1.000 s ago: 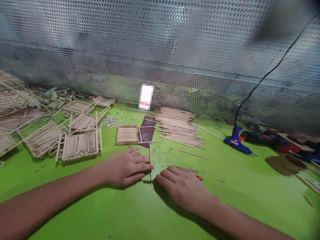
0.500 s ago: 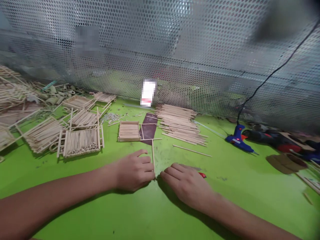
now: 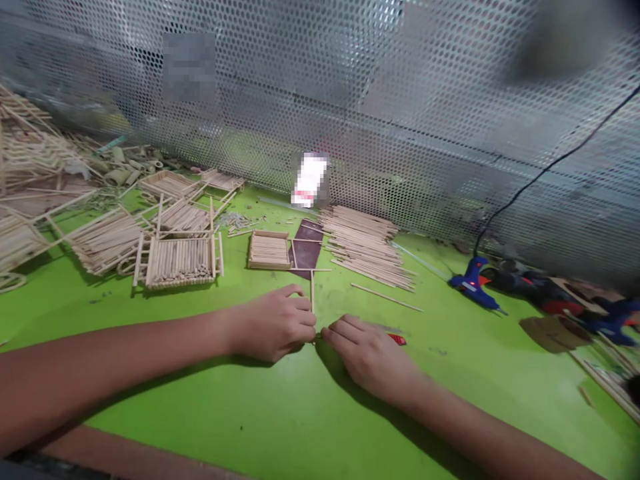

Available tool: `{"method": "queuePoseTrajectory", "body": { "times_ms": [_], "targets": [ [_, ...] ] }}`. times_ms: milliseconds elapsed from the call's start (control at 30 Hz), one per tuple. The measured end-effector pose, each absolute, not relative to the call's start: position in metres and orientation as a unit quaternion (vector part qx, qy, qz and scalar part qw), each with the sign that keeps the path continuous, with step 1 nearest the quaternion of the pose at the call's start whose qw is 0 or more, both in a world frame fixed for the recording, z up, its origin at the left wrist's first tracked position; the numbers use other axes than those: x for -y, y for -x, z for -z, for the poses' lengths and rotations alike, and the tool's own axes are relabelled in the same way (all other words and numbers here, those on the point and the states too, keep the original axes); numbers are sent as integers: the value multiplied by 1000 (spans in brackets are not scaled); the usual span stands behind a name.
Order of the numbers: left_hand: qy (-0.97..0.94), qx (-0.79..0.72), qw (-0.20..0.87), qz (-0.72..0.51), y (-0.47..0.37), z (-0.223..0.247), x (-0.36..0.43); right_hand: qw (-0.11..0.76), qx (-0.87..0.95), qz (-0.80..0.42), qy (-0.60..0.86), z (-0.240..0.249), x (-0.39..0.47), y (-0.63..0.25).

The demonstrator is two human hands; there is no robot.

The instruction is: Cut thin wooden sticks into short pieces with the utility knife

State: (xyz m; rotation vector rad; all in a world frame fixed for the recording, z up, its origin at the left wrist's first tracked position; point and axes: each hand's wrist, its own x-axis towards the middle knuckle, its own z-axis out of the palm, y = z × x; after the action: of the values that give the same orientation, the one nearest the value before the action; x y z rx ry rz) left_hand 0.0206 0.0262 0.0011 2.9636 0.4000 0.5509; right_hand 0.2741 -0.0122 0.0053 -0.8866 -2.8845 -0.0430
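My left hand (image 3: 280, 325) rests on the green table (image 3: 280, 420), its fingers curled around the near end of a thin wooden stick (image 3: 313, 291). That stick runs away from me to a crosswise stick near a small square tray of sticks (image 3: 269, 250). Close on the right, my right hand (image 3: 367, 353) is closed, its fingertips pinched on something small and dark beside the left fingers. A red object (image 3: 397, 339), perhaps a tool handle, shows just beyond the right hand; its other end is hidden.
A pile of loose sticks (image 3: 365, 243) lies over a dark plate (image 3: 306, 248). Small stick carts (image 3: 181, 261) stand at left. A blue glue gun (image 3: 477, 287) lies at right. Perforated metal sheet (image 3: 350, 87) rises behind, with a bright phone (image 3: 310, 179) before it.
The view has shifted and tilted slightly, and the table's near edge now shows at lower left. Both hands keep nearly the same pose beside each other.
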Motion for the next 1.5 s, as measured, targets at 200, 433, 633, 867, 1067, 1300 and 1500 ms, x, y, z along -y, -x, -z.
{"method": "queuePoseTrajectory", "body": {
  "times_ms": [200,433,633,867,1067,1300,1500],
  "targets": [
    [-971,-153,32,-181,-10,5,-25,49,952,11,302,-6,14,-259],
    [-974,-161,20,-161,-8,6,-24,55,947,32,314,1,16,-263],
    [-958,-219,61,-173,-8,5,-21,85,950,23,300,5,14,-270],
    [-943,-251,61,-211,-18,11,-18,102,951,25,290,0,16,-266],
    [-939,-260,75,-214,-21,12,-16,102,950,34,293,-1,16,-267],
    [-937,-277,84,-197,-20,14,-14,103,945,44,307,1,16,-277],
    [-938,-267,63,-211,-18,13,-14,108,949,37,294,0,16,-275]
  ]
}}
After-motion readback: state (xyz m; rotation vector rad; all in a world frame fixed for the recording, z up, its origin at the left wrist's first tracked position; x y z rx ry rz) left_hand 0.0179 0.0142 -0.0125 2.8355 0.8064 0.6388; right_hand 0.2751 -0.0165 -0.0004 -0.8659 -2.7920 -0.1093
